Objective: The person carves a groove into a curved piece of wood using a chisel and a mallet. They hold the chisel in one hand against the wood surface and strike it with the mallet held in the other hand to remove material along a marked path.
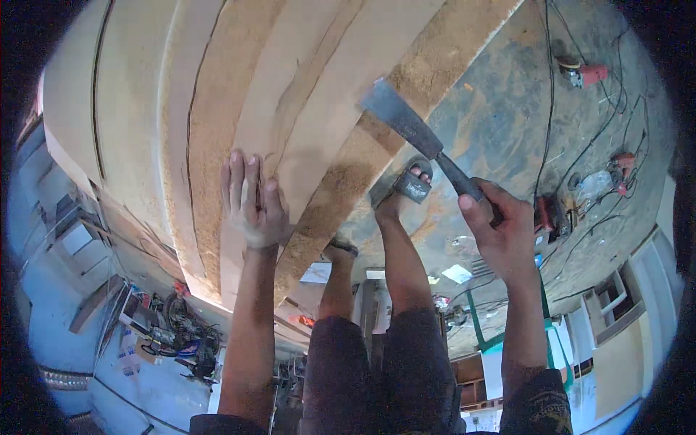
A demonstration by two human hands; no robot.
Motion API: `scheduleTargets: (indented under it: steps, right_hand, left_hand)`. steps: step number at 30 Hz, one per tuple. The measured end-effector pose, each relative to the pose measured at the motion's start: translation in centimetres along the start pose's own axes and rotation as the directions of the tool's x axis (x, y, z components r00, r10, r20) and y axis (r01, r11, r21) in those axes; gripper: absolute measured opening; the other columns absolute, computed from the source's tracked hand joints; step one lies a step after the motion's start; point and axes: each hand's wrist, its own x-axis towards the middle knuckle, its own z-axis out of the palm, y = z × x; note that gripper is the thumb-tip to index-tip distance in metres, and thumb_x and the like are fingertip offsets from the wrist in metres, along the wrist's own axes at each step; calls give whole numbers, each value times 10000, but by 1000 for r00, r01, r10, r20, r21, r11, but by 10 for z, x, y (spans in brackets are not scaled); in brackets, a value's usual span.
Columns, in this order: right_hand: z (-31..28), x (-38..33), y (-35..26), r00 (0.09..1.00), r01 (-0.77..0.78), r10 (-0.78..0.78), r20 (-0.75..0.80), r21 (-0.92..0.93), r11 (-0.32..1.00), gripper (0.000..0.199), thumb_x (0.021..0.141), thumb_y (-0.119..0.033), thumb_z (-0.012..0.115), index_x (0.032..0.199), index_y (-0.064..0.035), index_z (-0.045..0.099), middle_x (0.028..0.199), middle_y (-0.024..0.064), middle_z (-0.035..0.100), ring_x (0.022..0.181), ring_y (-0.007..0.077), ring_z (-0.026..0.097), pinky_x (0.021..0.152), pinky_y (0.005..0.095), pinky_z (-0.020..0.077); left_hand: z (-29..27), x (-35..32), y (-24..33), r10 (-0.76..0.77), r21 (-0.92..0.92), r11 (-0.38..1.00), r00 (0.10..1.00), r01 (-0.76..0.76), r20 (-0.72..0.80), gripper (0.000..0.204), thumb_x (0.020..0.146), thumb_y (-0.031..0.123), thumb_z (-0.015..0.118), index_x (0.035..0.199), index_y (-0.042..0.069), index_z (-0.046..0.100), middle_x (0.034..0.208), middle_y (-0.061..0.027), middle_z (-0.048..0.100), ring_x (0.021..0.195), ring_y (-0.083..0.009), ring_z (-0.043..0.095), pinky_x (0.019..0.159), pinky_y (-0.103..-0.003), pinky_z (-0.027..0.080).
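A large pale wooden slab (348,80) with long brown, rough-surfaced bands fills the upper left and middle. My left hand (254,199) lies flat on it near the lower end, palm down, fingers stretched out with nothing held. In my right hand (500,228) is the dark handle of a broad-bladed chopping knife (409,123), fingers wrapped round it. Its grey blade slants up and left over the brown edge band of the slab. Whether the slightly blurred blade tip touches the wood, I cannot tell.
My sandalled foot (413,185) stands on the dusty floor beside the slab's edge. Right of it lie a red power tool (591,75), another red tool (623,163) and trailing black cables (547,94). A green chair frame (478,326) stands lower right; machine parts (181,330) sit lower left.
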Motion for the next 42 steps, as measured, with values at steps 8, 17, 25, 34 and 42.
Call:
scheduleTargets:
  steps: [8, 17, 25, 34, 42]
  right_hand:
    - [-37, 50, -14, 993, -111, 112, -20, 58, 992, 404, 937, -391, 679, 1007, 6, 712, 615, 30, 515, 584, 99, 450, 539, 289, 382]
    - [-105, 104, -33, 999, -31, 32, 3, -89, 996, 408, 935, -397, 679, 1009, 2, 727, 624, 14, 511, 603, 101, 458, 556, 317, 400]
    - [-160, 155, -49, 998, -47, 50, 24, -92, 995, 426, 928, -415, 691, 991, 5, 726, 612, 43, 530, 603, 109, 465, 570, 319, 421]
    - [-124, 207, -16, 984, 173, -152, 89, -314, 934, 437, 925, -465, 657, 845, -36, 666, 611, 188, 585, 548, 362, 593, 543, 431, 462]
    - [-149, 206, -13, 974, 222, -196, 113, -310, 925, 372, 910, -428, 670, 899, -56, 672, 625, 200, 617, 642, 408, 659, 580, 486, 519]
  left_hand:
    - [2, -3, 2, -30, 2, 1000, 999, 30, 13, 395, 966, 221, 555, 1315, 45, 615, 1413, -214, 540, 1303, -430, 507, 1094, -558, 395]
    - [4, -8, -8, -55, 54, 997, 998, 53, 42, 433, 993, 292, 516, 1370, 88, 576, 1437, -197, 515, 1315, -432, 481, 1093, -553, 380]
    - [6, -7, -3, -18, 61, 998, 998, 14, 57, 429, 1010, 289, 479, 1360, 54, 562, 1425, -233, 503, 1278, -453, 495, 1065, -567, 399]
    - [7, -18, -8, -10, 63, 998, 984, -1, 179, 507, 1012, 310, 487, 1436, 48, 396, 1445, -271, 406, 1317, -451, 417, 1092, -593, 323]
    - [24, 147, 114, -391, -255, 880, 916, 401, 93, 678, 995, 482, 500, 1395, -44, 345, 1403, -244, 358, 1355, -403, 342, 1101, -536, 325]
